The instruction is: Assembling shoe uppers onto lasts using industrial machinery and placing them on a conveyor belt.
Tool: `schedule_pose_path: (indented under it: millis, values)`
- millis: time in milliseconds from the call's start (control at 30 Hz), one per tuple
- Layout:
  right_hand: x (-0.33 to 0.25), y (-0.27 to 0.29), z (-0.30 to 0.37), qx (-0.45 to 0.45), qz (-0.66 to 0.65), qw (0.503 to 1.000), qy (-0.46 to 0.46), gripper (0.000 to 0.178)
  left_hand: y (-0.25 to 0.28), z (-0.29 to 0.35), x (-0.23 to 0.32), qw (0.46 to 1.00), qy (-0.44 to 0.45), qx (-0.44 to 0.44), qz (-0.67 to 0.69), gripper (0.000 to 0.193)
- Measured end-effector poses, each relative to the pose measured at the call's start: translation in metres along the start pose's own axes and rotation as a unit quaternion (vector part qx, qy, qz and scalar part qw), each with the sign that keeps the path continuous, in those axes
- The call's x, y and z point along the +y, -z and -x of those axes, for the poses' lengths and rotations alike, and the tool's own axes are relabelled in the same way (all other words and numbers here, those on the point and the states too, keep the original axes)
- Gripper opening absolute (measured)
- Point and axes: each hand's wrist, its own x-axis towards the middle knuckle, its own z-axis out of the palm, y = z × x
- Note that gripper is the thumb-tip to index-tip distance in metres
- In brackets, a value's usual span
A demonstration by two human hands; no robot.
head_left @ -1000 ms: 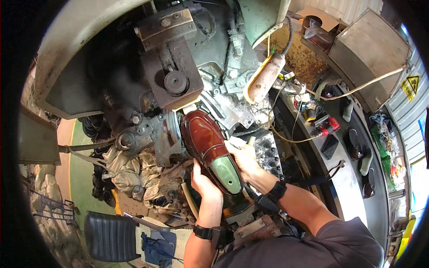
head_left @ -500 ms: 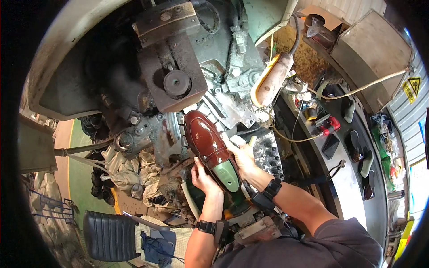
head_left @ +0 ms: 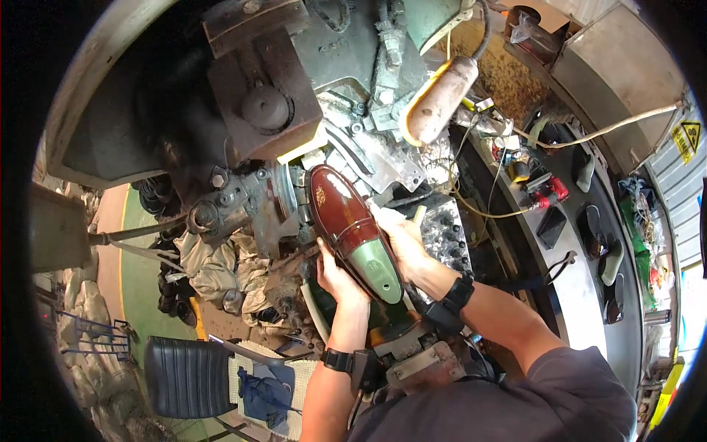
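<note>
A glossy reddish-brown shoe upper [head_left: 340, 205] is stretched over a green shoe last [head_left: 376, 269], whose heel end shows bare with a small hole. It lies top side up, toe pointing away from me, beneath the dark block of a machine [head_left: 266, 99]. My left hand [head_left: 340, 278] grips it along the left side near the heel. On the opposite side my right hand [head_left: 403, 247] holds it, fingers reaching forward along the edge. The undersides of both hands' grip are hidden by the shoe. The toe is close to metal machine plates [head_left: 383, 166].
A work lamp [head_left: 442, 102] hangs at the upper right. Dark shoes [head_left: 591, 228], a red tool [head_left: 551, 193] and pliers [head_left: 563, 265] lie along the right-hand bench [head_left: 582, 324]. Cloth bundles [head_left: 221, 269] and a black chair [head_left: 188, 377] are at the left.
The shoe has rolled slightly between my hands, showing its upper from a different angle. Both hands stay on it. The whole view has shifted a little.
</note>
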Motion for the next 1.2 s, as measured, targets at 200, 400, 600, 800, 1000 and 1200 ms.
schedule_pose_path:
  millis: [200,400,600,800,1000,1200]
  values:
    - [0.004,0.034,-0.029,-0.09,0.134,0.987,0.009,0.035,0.0,0.0,0.012,0.996,0.062,-0.044,-0.043,0.044]
    - [0.007,0.035,-0.009,-0.084,0.236,0.968,-0.027,0.054,0.002,0.02,0.023,0.984,0.101,-0.071,-0.127,0.059]
    - [0.023,0.028,0.002,-0.074,0.14,0.987,0.001,0.05,-0.006,0.023,-0.005,0.989,-0.029,-0.021,-0.142,0.054]
    - [0.027,0.025,0.011,-0.02,0.149,0.989,0.006,0.043,-0.016,0.025,-0.002,0.995,-0.013,-0.052,-0.085,0.051]
    - [0.027,0.029,0.016,-0.034,0.162,0.985,0.039,0.041,-0.021,0.023,-0.005,0.995,-0.03,-0.029,-0.088,0.048]
    - [0.038,0.038,0.007,-0.062,0.135,0.986,0.076,0.037,-0.011,0.012,-0.005,0.995,-0.047,-0.047,-0.072,0.048]
